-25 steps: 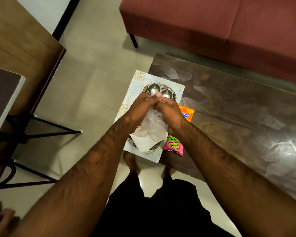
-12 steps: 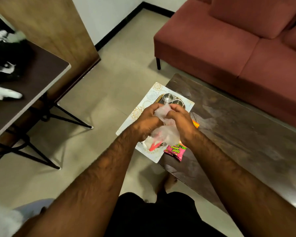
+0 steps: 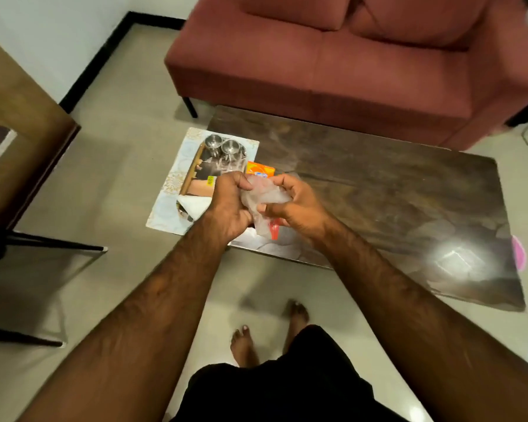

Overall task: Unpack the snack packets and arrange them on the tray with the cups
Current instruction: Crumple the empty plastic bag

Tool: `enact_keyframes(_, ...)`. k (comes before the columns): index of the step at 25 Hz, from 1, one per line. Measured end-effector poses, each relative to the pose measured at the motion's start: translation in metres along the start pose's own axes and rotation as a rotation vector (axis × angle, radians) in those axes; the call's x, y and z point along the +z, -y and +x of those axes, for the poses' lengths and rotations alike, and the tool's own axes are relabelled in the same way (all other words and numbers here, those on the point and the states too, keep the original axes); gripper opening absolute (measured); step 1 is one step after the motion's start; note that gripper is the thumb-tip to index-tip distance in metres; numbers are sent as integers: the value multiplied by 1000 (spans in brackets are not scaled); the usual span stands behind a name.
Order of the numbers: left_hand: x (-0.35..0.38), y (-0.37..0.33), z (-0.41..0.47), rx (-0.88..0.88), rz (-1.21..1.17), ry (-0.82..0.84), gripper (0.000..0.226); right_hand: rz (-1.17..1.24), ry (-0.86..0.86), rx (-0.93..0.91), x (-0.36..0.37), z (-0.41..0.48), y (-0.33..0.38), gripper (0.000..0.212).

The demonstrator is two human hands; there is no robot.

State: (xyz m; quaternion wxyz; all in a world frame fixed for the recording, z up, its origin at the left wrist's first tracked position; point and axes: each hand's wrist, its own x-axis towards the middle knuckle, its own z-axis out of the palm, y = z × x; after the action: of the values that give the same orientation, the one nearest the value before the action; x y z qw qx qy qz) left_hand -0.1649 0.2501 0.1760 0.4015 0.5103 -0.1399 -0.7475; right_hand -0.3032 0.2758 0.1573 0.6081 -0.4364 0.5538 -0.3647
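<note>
My left hand [image 3: 230, 205] and my right hand [image 3: 296, 205] both grip a crumpled clear plastic bag [image 3: 264, 197] above the table's left end; something red [image 3: 274, 231] shows through its lower part. Just beyond the bag an orange snack packet [image 3: 259, 169] lies on the table. To the left, a tray [image 3: 192, 172] rests on a pale patterned mat [image 3: 165, 208], with two steel cups [image 3: 223, 146] standing at its far end. A white folded paper [image 3: 195, 206] lies at the tray's near end. The pink packet is hidden behind my hands.
The dark wooden coffee table [image 3: 393, 193] stretches to the right, with a pink object [image 3: 518, 252] at its far right edge. A red sofa [image 3: 348, 62] stands behind it. A wooden cabinet [image 3: 22, 123] and a metal-legged table [image 3: 43, 245] stand at the left. My bare feet [image 3: 269, 330] are on the tiled floor.
The camera view has tilted up and shifted. My hands have moved with the bag to the right, off the tray, uncovering the tray and both cups.
</note>
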Motion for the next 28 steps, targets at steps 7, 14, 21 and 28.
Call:
enact_keyframes(7, 112, 102, -14, 138, 706, 513, 84, 88, -450, 55, -140, -85, -24, 30)
enact_keyframes(14, 275, 239, 3, 237, 1019, 477, 48, 273, -519, 265, -321, -163, -63, 24)
enact_keyframes(21, 395, 320, 25, 156, 998, 405, 33, 368, -479, 252, -443, -215, -93, 42)
enact_keyframes(28, 500, 375, 69, 31, 1192, 535, 21, 267, -832, 252, -548, -211, -120, 34)
